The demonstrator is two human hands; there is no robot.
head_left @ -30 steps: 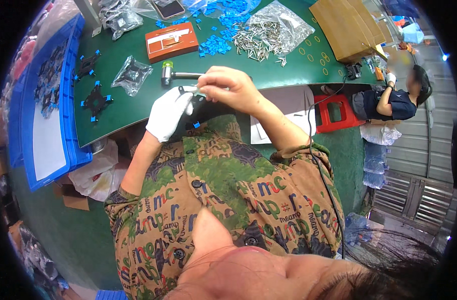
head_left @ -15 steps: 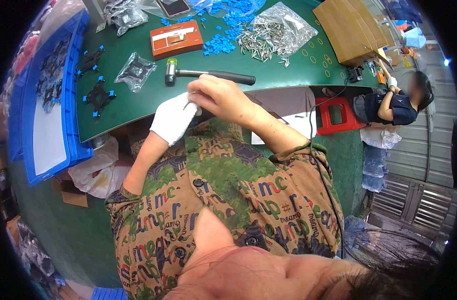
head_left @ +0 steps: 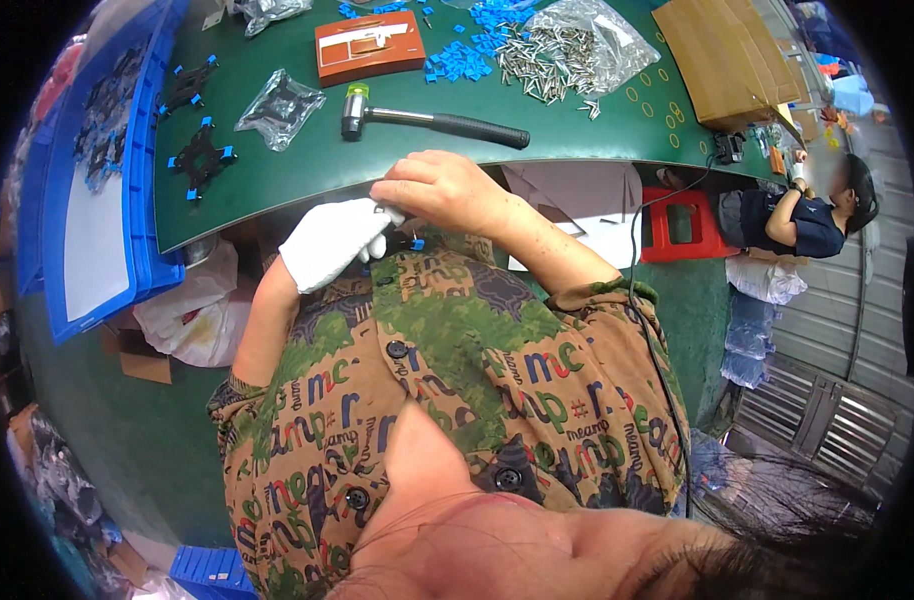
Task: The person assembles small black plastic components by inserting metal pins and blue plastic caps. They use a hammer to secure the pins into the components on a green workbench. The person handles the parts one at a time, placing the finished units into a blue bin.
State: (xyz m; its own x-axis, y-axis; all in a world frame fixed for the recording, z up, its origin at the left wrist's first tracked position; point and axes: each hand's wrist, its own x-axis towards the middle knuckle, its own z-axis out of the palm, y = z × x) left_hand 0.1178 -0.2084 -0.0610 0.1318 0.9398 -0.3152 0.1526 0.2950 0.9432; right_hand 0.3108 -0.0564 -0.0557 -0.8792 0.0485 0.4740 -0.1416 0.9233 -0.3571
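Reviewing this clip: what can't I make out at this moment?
- Dark piece with a blue tip, head view: mostly hidden by the gloved left hand.
- Whatever the bare right hand may grip, head view: covered by its own fingers.
- Clear bag, head view: cut off by the upper edge.
- Dark parts in the blue bin, head view: too small and crowded to count.

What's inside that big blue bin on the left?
In the blue bin, blue-tipped dark parts are piled toward the far end; a white surface shows nearer. Anything under the pile is covered.
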